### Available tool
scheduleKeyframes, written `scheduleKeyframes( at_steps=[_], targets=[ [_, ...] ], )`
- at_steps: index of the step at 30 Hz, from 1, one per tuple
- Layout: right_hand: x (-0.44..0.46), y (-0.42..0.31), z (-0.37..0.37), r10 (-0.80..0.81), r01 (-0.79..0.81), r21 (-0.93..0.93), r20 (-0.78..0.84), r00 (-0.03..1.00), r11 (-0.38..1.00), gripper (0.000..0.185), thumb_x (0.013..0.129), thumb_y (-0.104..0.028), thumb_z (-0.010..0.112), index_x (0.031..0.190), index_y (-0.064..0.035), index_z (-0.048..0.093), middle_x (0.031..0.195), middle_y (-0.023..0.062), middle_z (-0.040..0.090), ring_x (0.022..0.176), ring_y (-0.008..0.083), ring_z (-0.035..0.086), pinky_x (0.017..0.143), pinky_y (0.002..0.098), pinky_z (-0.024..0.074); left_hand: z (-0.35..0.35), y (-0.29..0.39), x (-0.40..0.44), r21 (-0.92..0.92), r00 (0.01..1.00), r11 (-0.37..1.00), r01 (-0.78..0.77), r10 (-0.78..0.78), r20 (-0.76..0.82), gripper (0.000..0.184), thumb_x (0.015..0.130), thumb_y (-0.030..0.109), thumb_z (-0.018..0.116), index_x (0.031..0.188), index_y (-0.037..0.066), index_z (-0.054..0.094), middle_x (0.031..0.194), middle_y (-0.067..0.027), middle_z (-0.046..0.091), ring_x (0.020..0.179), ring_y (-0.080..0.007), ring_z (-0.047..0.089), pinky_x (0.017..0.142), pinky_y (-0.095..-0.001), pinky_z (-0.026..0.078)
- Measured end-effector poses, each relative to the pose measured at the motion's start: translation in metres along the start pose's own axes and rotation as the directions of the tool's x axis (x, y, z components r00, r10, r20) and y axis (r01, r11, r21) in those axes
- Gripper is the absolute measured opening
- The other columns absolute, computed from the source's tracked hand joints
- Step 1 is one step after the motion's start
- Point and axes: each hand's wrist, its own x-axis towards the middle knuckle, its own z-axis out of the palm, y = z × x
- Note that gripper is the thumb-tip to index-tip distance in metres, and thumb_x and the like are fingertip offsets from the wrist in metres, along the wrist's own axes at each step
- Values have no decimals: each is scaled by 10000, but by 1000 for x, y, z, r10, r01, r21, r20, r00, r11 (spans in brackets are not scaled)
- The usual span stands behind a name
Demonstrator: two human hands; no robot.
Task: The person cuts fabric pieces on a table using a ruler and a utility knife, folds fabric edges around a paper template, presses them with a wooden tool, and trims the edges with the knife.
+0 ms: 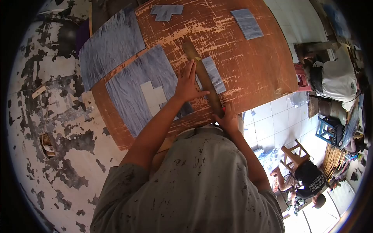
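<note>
A long brown wooden strip (205, 77) lies aslant on the worn tabletop. Across its left edge rests my left hand (187, 86), fingers stretched out and thumb spread over the wood. My right hand (229, 119) is closed at the strip's near end, around a small red object (223, 109) that is mostly hidden by the fingers. Under the strip lies a blue-grey streaked sheet piece (215, 75), showing mainly on the right side. Left of my left hand is a large sheet of the same material (128, 91) with a stepped cut-out and a pale piece (152, 96) within it.
Another large streaked sheet (112, 42) lies at the table's far left. A notched offcut (167, 12) and a rectangular piece (247, 24) lie farther back on the brown table (264, 66). At lower right another person (309, 178) sits by a wooden stool (294, 153).
</note>
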Motion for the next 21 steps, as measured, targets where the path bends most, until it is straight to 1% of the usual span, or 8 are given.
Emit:
scheduleKeyframes(
  at_steps=[2, 5, 9, 11, 15, 18, 20, 21],
  targets=[
    [-1, 4, -4, 52, -50, -45, 28, 998, 998, 606, 802, -311, 911, 1219, -66, 545, 1242, 168, 576, 998, 431, 703, 813, 541, 601, 5, 5, 2, 7, 1000, 1000, 0, 0, 1, 1506, 695, 898, 761, 1698, -38, 139, 1769, -173, 147, 1636, -371, 218, 1322, -671, 90],
    [-4, -6, 2, 49, -49, -11, 39, 998, 999, 617, 795, -310, 916, 1222, -62, 546, 1233, 163, 583, 984, 425, 707, 807, 541, 600, -5, -2, -6, 11, 1000, 1000, 3, -3, -3, 1514, 687, 896, 767, 1694, -47, 143, 1766, -174, 148, 1633, -367, 228, 1323, -669, 99],
    [0, -6, -1, 51, -50, -41, 38, 998, 998, 625, 793, -309, 918, 1229, -61, 545, 1230, 161, 586, 986, 420, 710, 806, 539, 599, -4, -2, -1, 21, 1000, 1000, -7, 7, -7, 1518, 681, 899, 768, 1690, -53, 152, 1765, -177, 151, 1628, -365, 240, 1322, -669, 105],
    [0, -7, -3, 9, -9, -43, 6, 1000, 999, 618, 795, -309, 919, 1221, -63, 545, 1231, 165, 584, 994, 416, 711, 810, 537, 598, -3, 0, -1, 14, 1000, 1000, 2, -2, -1, 1517, 678, 901, 768, 1688, -54, 161, 1762, -181, 157, 1624, -364, 254, 1319, -674, 106],
    [0, -9, -5, 51, -50, -36, 32, 998, 998, 617, 796, -307, 918, 1220, -62, 543, 1232, 169, 582, 1014, 420, 706, 826, 539, 596, -3, 0, -2, 5, 1000, 1000, -7, 8, -16, 1516, 674, 901, 770, 1687, -54, 169, 1762, -183, 162, 1619, -376, 261, 1315, -679, 104],
    [1, -9, -6, 65, -64, -20, 43, 997, 998, 623, 795, -307, 918, 1225, -58, 542, 1234, 173, 579, 1037, 428, 697, 843, 545, 592, -6, 1, -1, -24, 1000, 1000, -2, 1, -13, 1457, 713, 874, 773, 1705, -3, 166, 1768, -182, 145, 1630, -369, 238, 1315, -681, 98],
    [2, -7, -4, 58, -59, 21, 61, 996, 998, 633, 796, -312, 917, 1235, -56, 539, 1264, 180, 569, 1060, 442, 690, 860, 554, 587, -8, 4, 0, 47, 1000, 999, -6, 6, 2, 1444, 700, 877, 775, 1685, -22, 221, 1757, -214, 157, 1631, -412, 204, 1312, -674, 120],
    [2, -7, -5, 62, -63, 19, 57, 996, 998, 633, 796, -312, 917, 1235, -56, 539, 1264, 180, 569, 1060, 442, 690, 860, 554, 587, -10, 7, 1, 43, 1000, 999, -11, 11, 2, 1444, 700, 877, 775, 1685, -22, 221, 1757, -214, 157, 1631, -412, 204, 1312, -674, 120]
  ],
)
